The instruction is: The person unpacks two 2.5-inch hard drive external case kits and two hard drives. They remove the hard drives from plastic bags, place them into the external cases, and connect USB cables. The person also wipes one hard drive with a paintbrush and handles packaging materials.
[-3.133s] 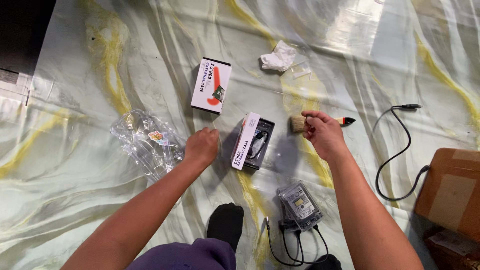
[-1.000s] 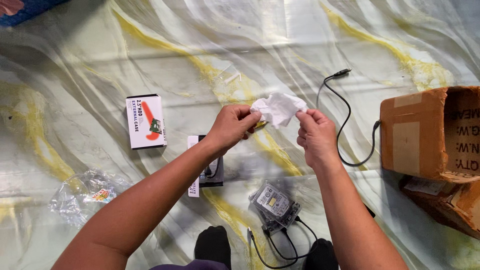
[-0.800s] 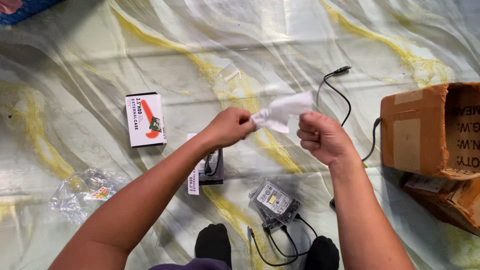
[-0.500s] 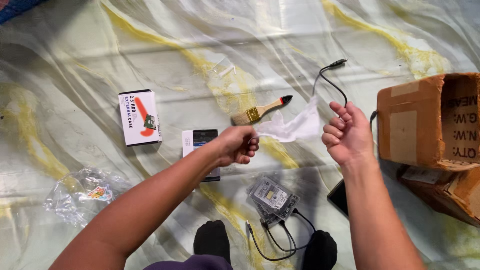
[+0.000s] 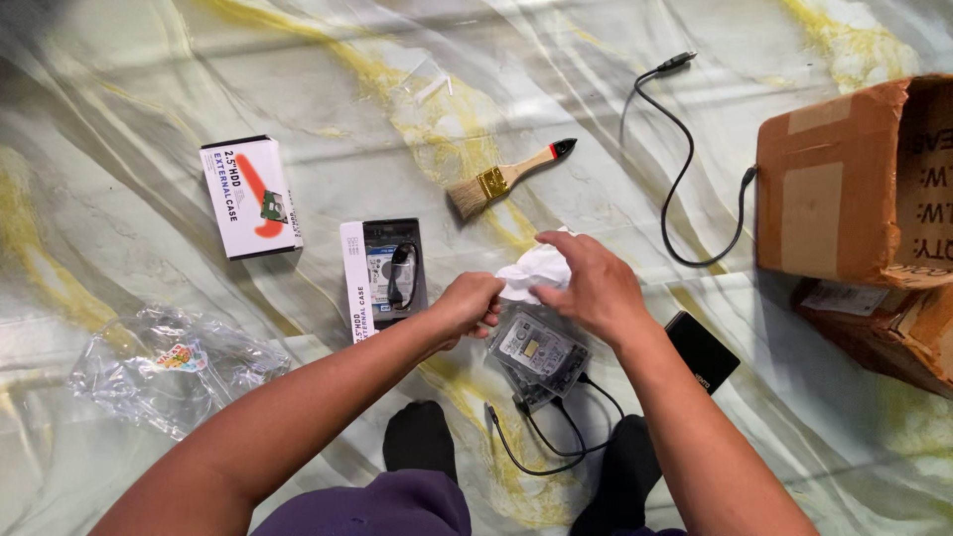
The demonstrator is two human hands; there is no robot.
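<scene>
Left hand (image 5: 469, 303) and right hand (image 5: 586, 283) pinch white tissue (image 5: 531, 270).

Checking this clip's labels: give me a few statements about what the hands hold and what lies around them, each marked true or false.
1. Both the left hand and the right hand grip the white tissue. True.
2. The paintbrush is held in the right hand. False: it lies on the sheet, apart from both hands.
3. A hard drive lies just below the hands. True.
4. The cardboard box stands at the left edge. False: it is at the right.
5. The black cable lies near the cardboard box. True.
</scene>
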